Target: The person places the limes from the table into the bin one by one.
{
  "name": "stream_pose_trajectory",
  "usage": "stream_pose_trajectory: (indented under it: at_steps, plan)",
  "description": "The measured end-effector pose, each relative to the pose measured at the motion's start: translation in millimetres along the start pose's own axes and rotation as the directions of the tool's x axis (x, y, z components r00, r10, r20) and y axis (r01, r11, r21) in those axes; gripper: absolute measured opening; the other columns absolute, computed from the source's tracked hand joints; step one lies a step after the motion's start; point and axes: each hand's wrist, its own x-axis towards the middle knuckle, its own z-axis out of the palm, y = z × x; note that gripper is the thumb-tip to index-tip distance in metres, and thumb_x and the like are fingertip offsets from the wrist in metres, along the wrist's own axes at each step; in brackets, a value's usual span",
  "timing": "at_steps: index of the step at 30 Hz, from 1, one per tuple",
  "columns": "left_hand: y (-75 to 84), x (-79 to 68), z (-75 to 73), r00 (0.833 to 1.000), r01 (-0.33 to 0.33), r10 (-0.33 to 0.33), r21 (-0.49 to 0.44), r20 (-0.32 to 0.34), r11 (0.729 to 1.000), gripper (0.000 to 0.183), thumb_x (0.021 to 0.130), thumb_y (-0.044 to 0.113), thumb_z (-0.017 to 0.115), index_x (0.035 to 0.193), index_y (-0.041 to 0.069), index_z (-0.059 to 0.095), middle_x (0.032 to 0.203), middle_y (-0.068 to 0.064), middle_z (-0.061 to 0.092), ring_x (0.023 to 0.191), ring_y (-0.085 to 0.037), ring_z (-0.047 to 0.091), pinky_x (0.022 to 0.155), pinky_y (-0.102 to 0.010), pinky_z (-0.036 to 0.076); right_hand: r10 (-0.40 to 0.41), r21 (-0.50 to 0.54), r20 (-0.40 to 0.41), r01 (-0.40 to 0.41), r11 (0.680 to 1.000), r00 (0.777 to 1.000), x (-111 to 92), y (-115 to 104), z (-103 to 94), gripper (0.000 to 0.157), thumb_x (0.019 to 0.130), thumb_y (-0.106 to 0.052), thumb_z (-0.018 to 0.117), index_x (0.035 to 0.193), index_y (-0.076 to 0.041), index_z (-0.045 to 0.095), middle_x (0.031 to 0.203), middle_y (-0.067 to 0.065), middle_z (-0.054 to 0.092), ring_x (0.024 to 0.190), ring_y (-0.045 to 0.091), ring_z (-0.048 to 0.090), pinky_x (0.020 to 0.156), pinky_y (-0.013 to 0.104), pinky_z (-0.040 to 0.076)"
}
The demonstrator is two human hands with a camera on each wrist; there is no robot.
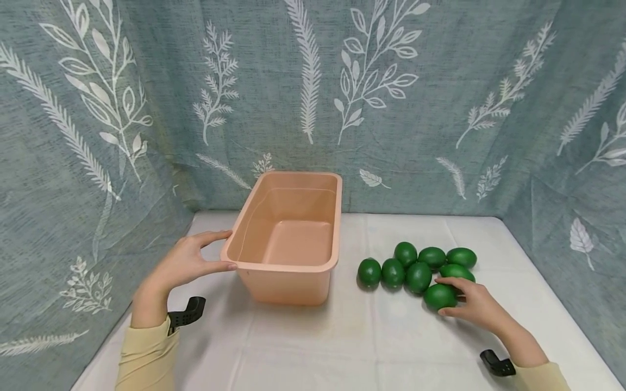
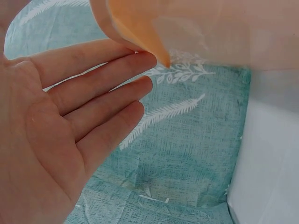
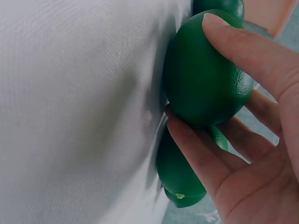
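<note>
A peach plastic bin (image 1: 281, 285) stands on the table. My left hand (image 1: 188, 260) is at its left rim, thumb near the front corner and forefinger farther back. In the left wrist view the fingers (image 2: 100, 88) are straight, their tips against the rim (image 2: 105, 21). My right hand (image 1: 474, 304) holds the nearest green avocado (image 1: 439, 297), thumb on one side and fingers on the other. The right wrist view shows this avocado (image 3: 205, 70) close to the cloth, between thumb and fingers.
Several more green avocados (image 1: 418, 278) lie in a cluster behind and left of my right hand. A white cloth (image 1: 313, 347) covers the table. A blue-green curtain (image 1: 274, 81) with white leaf prints hangs at the back and sides.
</note>
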Motion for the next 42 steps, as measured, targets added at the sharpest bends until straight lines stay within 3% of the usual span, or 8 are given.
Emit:
stream_pose_trajectory:
  at_steps: [8, 13, 23, 28, 42]
  plan:
    - [-0.6, 0.5, 0.4, 1.000, -0.005, 0.005, -0.015, 0.014, 1.000, 0.075, 0.076, 0.049, 0.075, 0.136, 0.009, 0.054, 0.138, -0.012, 0.053, 0.129, -0.036, 0.045, 0.099, -0.057, 0.043, -0.006, -0.002, -0.063, 0.005, 1.000, 0.998, -3, -4, -4.6, 0.063, 0.071, -0.035, 0.083, 0.124, -0.008, 0.061, 0.124, 0.017, 0.060, 0.102, 0.034, 0.064, 0.077, 0.032, 0.059]
    - [-0.5, 0.5, -1.1, 1.000, -0.002, 0.002, -0.014, 0.018, 1.000, 0.074, 0.076, 0.049, 0.075, 0.135, 0.009, 0.054, 0.138, -0.012, 0.053, 0.128, -0.040, 0.046, 0.099, -0.058, 0.043, 0.006, 0.012, -0.081, -0.005, 1.000, 0.997, 2, -13, -13.4, 0.064, 0.073, -0.038, 0.081, 0.126, -0.008, 0.060, 0.123, 0.020, 0.059, 0.102, 0.032, 0.065, 0.078, 0.032, 0.059]
    - [0.9, 0.4, -2.3, 0.999, 0.023, -0.021, -0.043, 0.033, 0.999, 0.075, 0.076, 0.050, 0.075, 0.136, 0.011, 0.053, 0.139, -0.010, 0.052, 0.126, -0.042, 0.047, 0.099, -0.058, 0.044, -0.020, 0.097, -0.103, 0.030, 0.995, 0.994, 22, -37, -25.0, 0.064, 0.076, -0.039, 0.078, 0.130, -0.012, 0.056, 0.120, 0.012, 0.059, 0.100, 0.028, 0.064, 0.078, 0.027, 0.059]
    - [1.5, 0.5, -2.1, 0.999, 0.027, -0.025, -0.055, 0.034, 0.998, 0.075, 0.075, 0.050, 0.076, 0.136, 0.012, 0.053, 0.139, -0.010, 0.053, 0.127, -0.041, 0.046, 0.100, -0.057, 0.043, -0.051, 0.078, -0.121, 0.061, 0.995, 0.991, 34, -50, -28.6, 0.061, 0.076, -0.040, 0.078, 0.128, -0.017, 0.058, 0.119, 0.008, 0.062, 0.097, 0.021, 0.066, 0.078, 0.025, 0.059]
    - [1.1, 1.6, -2.3, 0.999, 0.043, -0.040, -0.067, 0.036, 0.997, 0.077, 0.074, 0.052, 0.076, 0.136, 0.012, 0.053, 0.138, -0.010, 0.053, 0.126, -0.041, 0.048, 0.100, -0.056, 0.044, -0.102, 0.104, -0.089, 0.111, 0.988, 0.991, 67, -84, -40.8, 0.063, 0.078, -0.042, 0.076, 0.132, -0.019, 0.055, 0.127, 0.004, 0.059, 0.102, 0.023, 0.064, 0.082, 0.031, 0.058]
